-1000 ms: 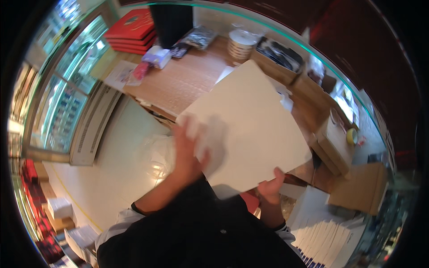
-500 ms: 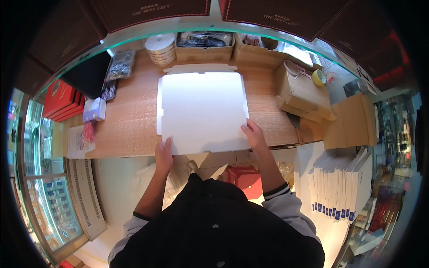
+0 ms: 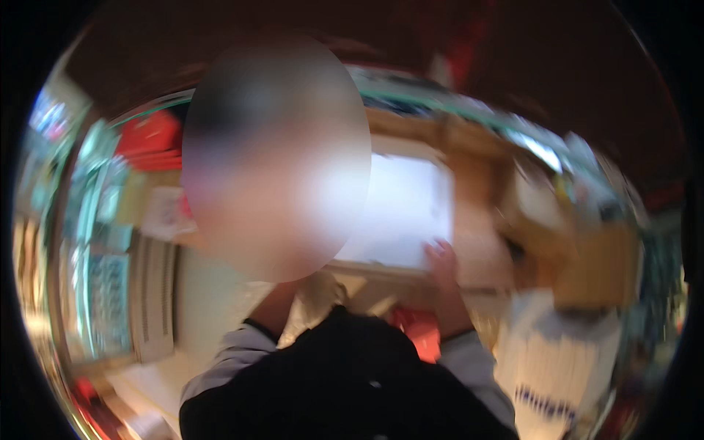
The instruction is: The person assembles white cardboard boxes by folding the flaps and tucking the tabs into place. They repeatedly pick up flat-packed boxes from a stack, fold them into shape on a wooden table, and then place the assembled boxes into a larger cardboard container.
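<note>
A white flat cardboard box [image 3: 407, 209] lies on the wooden table [image 3: 480, 253], smeared by motion. At its near right corner is my right hand [image 3: 443, 260], fingers closed on the edge as far as the blur shows. My left forearm [image 3: 277, 304] reaches up toward the box's near left side. A large blurred oval patch hides my left hand and the left part of the box, so its fingers do not show.
Red boxes [image 3: 150, 139] are stacked at the far left. Brown cartons [image 3: 598, 268] stand to the right, above a row of white flat items [image 3: 554, 367]. Below the table edge sits a red object [image 3: 418, 334]. Dark brown panels [image 3: 543, 66] hang across the top.
The whole view has shifted and smeared; the table and box now appear farther right. A blurred oval now covers my left hand. My right hand stays at the box's right edge, nearer its corner.
</note>
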### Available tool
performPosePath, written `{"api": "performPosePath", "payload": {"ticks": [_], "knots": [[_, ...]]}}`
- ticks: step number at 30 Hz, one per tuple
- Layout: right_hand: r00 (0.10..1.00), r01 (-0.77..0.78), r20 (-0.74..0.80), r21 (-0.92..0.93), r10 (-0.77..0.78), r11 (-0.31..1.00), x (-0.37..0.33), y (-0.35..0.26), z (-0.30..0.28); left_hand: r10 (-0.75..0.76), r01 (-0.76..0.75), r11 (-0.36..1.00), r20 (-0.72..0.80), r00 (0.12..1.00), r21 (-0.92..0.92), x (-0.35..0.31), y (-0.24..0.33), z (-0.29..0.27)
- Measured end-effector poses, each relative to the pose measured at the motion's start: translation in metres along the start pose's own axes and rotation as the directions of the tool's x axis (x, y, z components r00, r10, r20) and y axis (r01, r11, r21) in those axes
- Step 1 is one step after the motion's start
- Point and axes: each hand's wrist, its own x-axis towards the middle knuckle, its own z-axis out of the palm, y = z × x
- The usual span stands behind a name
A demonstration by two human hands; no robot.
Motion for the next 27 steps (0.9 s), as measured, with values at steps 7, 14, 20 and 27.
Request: {"api": "performPosePath", "payload": {"ticks": [7,14,20,27], "knots": [[0.997,-0.076,0.031,0.134,0.072,0.988,-0.003,0.047,-0.04,-0.274,0.215,0.888,-0.091,0.957,-0.407,-0.022,0.074,-0.028],[0.965,-0.245,0.236,0.633,0.118,0.735,-0.082,-0.041,-0.097,-0.146,0.247,0.328,0.209,0.967,-0.912,-0.088,0.092,-0.093],[0.939,-0.248,0.328,0.43,0.106,0.868,-0.147,-0.004,-0.208,0.339,-0.324,0.529,-0.154,0.928,-0.785,-0.124,0.178,-0.128],[0.926,-0.06,0.164,0.953,-0.341,0.296,-0.251,-0.075,-0.277,0.815,-0.966,0.257,-0.543,0.2,0.031,-0.122,0.263,-0.172]]}}
